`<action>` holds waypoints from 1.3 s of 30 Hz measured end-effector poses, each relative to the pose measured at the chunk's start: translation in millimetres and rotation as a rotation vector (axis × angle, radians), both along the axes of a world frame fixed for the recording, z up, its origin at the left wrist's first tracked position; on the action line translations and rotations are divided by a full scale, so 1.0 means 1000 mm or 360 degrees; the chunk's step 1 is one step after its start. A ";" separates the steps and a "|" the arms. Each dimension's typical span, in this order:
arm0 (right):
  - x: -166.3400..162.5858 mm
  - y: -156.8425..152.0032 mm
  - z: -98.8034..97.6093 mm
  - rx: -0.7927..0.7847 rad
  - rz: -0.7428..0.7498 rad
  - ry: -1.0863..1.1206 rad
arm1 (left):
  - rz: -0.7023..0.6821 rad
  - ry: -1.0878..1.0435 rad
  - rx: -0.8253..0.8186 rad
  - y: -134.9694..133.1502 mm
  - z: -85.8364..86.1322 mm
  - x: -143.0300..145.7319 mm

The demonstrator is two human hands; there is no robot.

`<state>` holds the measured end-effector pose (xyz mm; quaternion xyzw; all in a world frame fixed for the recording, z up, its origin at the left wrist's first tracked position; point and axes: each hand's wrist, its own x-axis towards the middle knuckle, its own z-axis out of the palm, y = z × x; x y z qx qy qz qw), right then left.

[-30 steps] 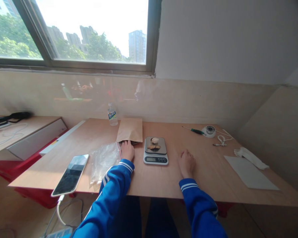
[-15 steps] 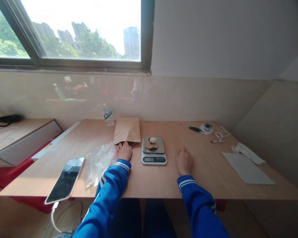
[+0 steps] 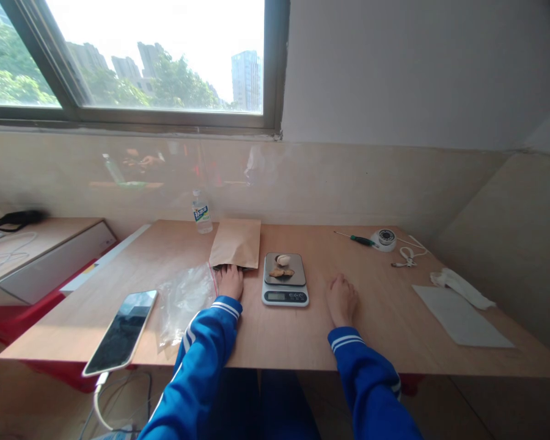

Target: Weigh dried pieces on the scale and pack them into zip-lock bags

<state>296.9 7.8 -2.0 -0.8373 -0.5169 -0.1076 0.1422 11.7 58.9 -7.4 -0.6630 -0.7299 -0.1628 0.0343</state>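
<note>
My left hand (image 3: 230,282) reaches into the open mouth of a brown paper bag (image 3: 236,242) lying flat on the wooden table (image 3: 302,330); its fingertips are hidden inside, so what they hold cannot be seen. Just right of it stands a small digital scale (image 3: 285,279) with a pale round piece and brown pieces (image 3: 281,266) on its platform. My right hand (image 3: 341,299) rests flat on the table to the right of the scale, holding nothing. Both arms wear blue sleeves with white stripes.
A clear plastic bag (image 3: 184,297) and a phone (image 3: 121,330) with a cable lie at the left. A water bottle (image 3: 202,211) stands behind the paper bag. A screwdriver (image 3: 356,239), round white device (image 3: 385,239), cable, cloth (image 3: 461,286) and paper sheet (image 3: 461,316) lie at the right.
Only the view has shifted slightly. Both hands keep their places, the left at the bag's mouth and the right flat on the table.
</note>
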 end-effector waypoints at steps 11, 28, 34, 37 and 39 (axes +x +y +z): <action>0.000 0.000 -0.001 0.0021 -0.0003 0.0040 | -0.0373 -0.0312 -0.0121 -0.025 -0.005 -0.008; 0.001 0.000 -0.003 0.0024 0.0006 0.0033 | 0.0201 -0.0103 0.0308 -0.033 0.008 0.019; 0.000 0.000 -0.002 0.0016 0.0003 0.0033 | 0.0180 -0.0129 0.0256 -0.029 0.006 0.016; 0.000 0.000 -0.001 0.0017 0.0006 0.0031 | 0.0124 -0.0288 0.0233 -0.032 0.006 0.014; 0.000 0.000 0.000 0.0012 0.0008 0.0037 | 0.0115 -0.0413 0.0245 -0.038 0.005 0.014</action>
